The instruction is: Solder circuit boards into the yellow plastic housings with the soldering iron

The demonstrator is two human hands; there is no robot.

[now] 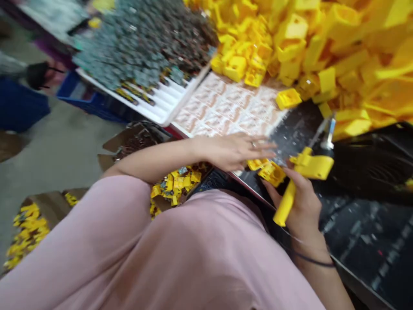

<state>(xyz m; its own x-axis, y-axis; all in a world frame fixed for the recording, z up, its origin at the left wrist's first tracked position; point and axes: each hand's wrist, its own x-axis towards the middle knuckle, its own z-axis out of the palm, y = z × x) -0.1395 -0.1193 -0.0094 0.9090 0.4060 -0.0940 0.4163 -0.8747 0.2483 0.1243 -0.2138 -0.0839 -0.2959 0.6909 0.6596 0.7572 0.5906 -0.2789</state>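
Note:
My left hand (237,150) reaches over the front of the printed sheet (222,107), palm down and fingers stretched out, with a ring on one finger. Its fingertips are just above small yellow plastic housings (272,172) at the table edge; whether they touch is blurred. In my right hand (305,204), closed, is a yellow pistol-shaped tool (287,202), its handle pointing down toward me. A thin metal shaft and a silver-blue tip stick up beyond it. My right thumb and forefinger are close around the nearest housings.
A large heap of yellow plastic parts (322,56) covers the back right. At the back left, a white tray (161,107) bears many grey-green pieces. Boxes of yellow parts (177,185) stand below the table edge, with more (29,228) on the floor. A blue bin (93,103) is farther left.

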